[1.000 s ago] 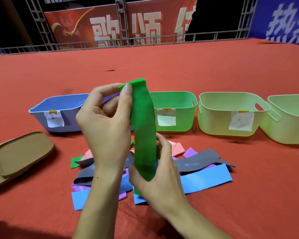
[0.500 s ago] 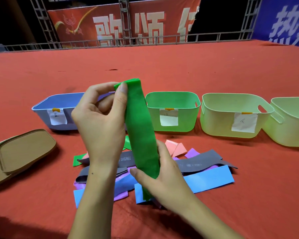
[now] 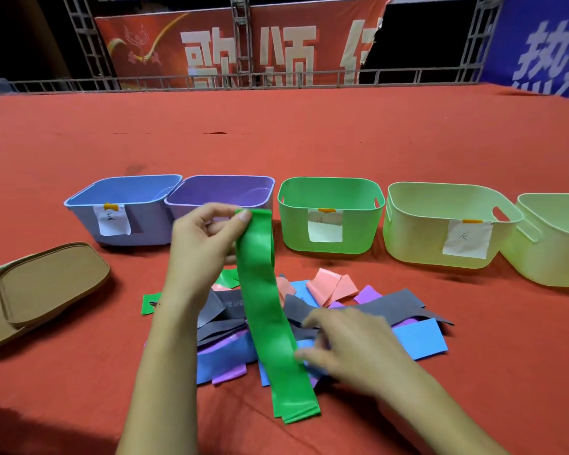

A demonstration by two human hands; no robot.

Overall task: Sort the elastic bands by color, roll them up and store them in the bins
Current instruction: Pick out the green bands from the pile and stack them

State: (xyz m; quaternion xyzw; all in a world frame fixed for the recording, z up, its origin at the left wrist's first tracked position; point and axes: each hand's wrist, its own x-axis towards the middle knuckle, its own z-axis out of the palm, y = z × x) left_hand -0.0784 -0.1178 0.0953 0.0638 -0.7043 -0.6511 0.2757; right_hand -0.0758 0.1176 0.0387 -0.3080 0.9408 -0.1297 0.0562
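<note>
A long green elastic band (image 3: 266, 310) hangs stretched out over the pile. My left hand (image 3: 204, 244) pinches its top end between thumb and fingers. My right hand (image 3: 349, 343) is blurred; its fingertips touch the band's right edge low down. The band's lower end (image 3: 296, 408) lies on the red cloth. Beneath lies a pile of bands: grey (image 3: 375, 307), blue (image 3: 421, 339), pink (image 3: 332, 287), purple (image 3: 368, 295) and another green (image 3: 150, 303). Behind stand a blue bin (image 3: 125, 208), a purple bin (image 3: 224, 192), a green bin (image 3: 332, 215) and a pale yellow-green bin (image 3: 440, 224).
A further pale yellow-green bin (image 3: 552, 244) stands at the far right edge. Tan lids (image 3: 43, 284) are stacked at the left. The red cloth (image 3: 276, 142) stretches far behind the bins to a metal railing (image 3: 276, 78).
The green band has dropped lower and hangs longer, its bottom end now on the cloth. My right hand let go of the lower end and slid to the band's right edge.
</note>
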